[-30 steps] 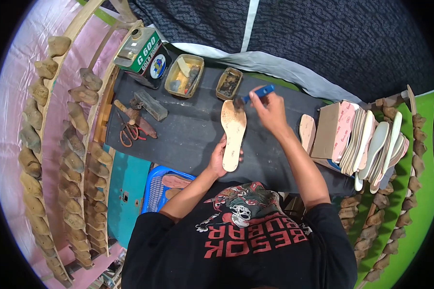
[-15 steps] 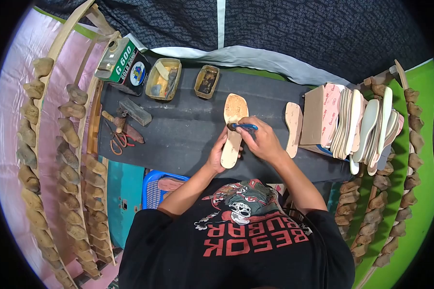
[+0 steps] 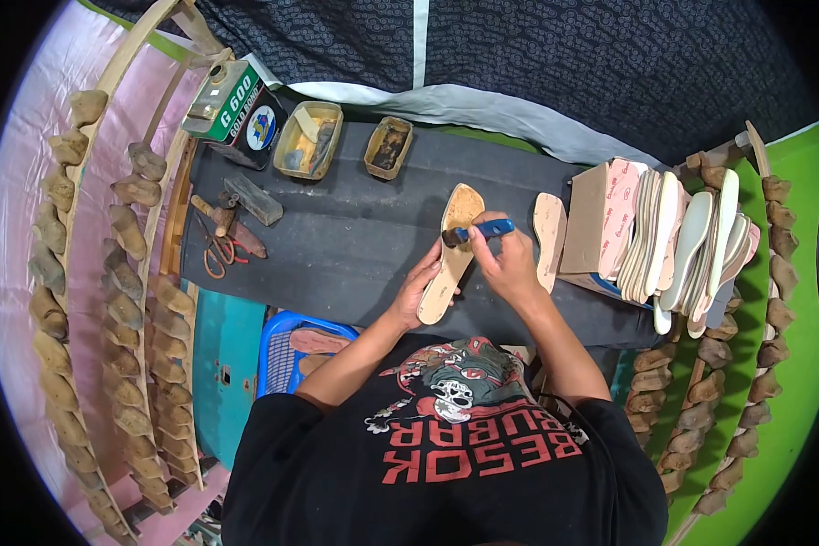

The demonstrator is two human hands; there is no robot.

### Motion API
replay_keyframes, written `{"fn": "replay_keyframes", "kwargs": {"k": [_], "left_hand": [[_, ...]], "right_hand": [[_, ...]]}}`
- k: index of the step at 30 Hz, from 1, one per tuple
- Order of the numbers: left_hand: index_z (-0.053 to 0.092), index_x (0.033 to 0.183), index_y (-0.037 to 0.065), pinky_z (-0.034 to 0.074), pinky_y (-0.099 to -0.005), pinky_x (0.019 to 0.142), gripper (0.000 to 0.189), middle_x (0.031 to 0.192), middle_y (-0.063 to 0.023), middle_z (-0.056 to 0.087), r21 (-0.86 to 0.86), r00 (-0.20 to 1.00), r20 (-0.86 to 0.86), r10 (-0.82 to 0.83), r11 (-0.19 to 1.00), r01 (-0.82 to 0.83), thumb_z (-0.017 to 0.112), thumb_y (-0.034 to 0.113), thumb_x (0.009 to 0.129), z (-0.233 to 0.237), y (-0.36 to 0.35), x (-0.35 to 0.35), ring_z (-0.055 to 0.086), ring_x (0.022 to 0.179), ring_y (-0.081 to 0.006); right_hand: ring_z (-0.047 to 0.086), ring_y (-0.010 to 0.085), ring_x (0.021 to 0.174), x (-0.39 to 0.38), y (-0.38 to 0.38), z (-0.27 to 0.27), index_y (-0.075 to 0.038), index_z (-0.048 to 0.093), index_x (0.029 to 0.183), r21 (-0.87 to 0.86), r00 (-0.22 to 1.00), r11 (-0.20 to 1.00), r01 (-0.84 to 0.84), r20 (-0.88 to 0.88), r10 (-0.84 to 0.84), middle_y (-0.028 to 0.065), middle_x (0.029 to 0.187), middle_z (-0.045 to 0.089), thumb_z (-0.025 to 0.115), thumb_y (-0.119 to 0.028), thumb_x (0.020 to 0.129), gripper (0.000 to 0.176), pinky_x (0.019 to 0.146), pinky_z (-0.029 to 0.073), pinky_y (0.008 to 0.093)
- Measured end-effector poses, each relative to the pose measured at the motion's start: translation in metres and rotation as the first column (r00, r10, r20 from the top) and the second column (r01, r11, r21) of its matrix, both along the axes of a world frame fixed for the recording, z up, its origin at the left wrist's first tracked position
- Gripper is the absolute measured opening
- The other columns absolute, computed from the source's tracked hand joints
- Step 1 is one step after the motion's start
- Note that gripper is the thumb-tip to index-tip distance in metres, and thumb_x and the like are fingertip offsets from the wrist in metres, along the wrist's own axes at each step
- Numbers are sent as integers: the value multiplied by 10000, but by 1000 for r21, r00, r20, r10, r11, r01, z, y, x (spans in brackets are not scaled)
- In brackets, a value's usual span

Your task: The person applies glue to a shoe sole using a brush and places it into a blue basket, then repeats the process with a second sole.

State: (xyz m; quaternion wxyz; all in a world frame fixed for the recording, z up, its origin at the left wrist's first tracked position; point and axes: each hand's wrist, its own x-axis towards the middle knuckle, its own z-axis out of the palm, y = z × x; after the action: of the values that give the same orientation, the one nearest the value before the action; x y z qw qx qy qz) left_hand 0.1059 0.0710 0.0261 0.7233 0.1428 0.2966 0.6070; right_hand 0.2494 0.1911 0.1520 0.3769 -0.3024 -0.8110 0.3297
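Observation:
My left hand grips a tan insole by its narrower lower half and holds it tilted above the dark tabletop. The insole's wide upper end looks browner and coated. In my right hand is a brush with a blue handle, its dark bristles against the left edge of the insole near the middle. A second insole lies on the table to the right of my right hand. Beyond the held insole stands a small tub stained dark inside.
A larger tub with tools and a G 600 can stand at the back left. Scissors, a hammer and a dark block lie left. Stacked insoles lean by a cardboard box at right. A blue basket sits below the front edge.
The insole has been tilted, its wide end swinging to the right. My right hand and the brush have shifted slightly right, and the brush handle now shows more fully.

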Motion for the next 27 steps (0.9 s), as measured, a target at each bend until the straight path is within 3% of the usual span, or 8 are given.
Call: {"fn": "replay_keyframes", "kwargs": {"k": [7,11,18,22,27], "left_hand": [[220,1675,214,624,-310,688,703,1377,-67,616,-10,1000,-5,-30,1000,30,532,305,1052,6,-6,6,719,889,-200],[175,1681,231,639,-336,675,704,1293,-94,640,-18,999,-12,34,999,-34,511,320,1069,6,-5,10,728,892,-232],[185,1680,197,629,-329,683,700,1349,-90,631,30,999,27,30,999,-31,500,313,1066,4,-2,8,728,895,-225],[133,1685,226,648,-347,679,745,1363,-96,615,52,998,68,3,999,-7,516,323,1053,2,2,11,748,899,-255],[129,1685,224,648,-351,682,753,1368,-102,611,52,993,110,51,997,-57,513,322,1046,1,5,8,749,882,-265]], "right_hand": [[721,189,781,-4,14,4,3,670,1021,-43,994,994,102,-37,-104,115,907,736,714,-94,968,119,712,559,321],[722,196,766,2,-1,2,4,671,1017,-67,996,994,82,-19,-83,117,895,734,717,-94,963,121,702,560,320],[720,197,748,3,-1,0,3,670,1014,-38,993,993,116,-30,-117,122,881,729,716,-88,961,115,688,559,319],[718,197,738,1,11,3,2,667,1016,-40,988,990,134,-72,-136,120,877,727,715,-87,962,115,682,559,326],[719,206,740,8,-12,-3,-1,666,1019,-65,997,995,80,-3,-81,113,873,728,719,-88,961,118,686,558,328]]}}
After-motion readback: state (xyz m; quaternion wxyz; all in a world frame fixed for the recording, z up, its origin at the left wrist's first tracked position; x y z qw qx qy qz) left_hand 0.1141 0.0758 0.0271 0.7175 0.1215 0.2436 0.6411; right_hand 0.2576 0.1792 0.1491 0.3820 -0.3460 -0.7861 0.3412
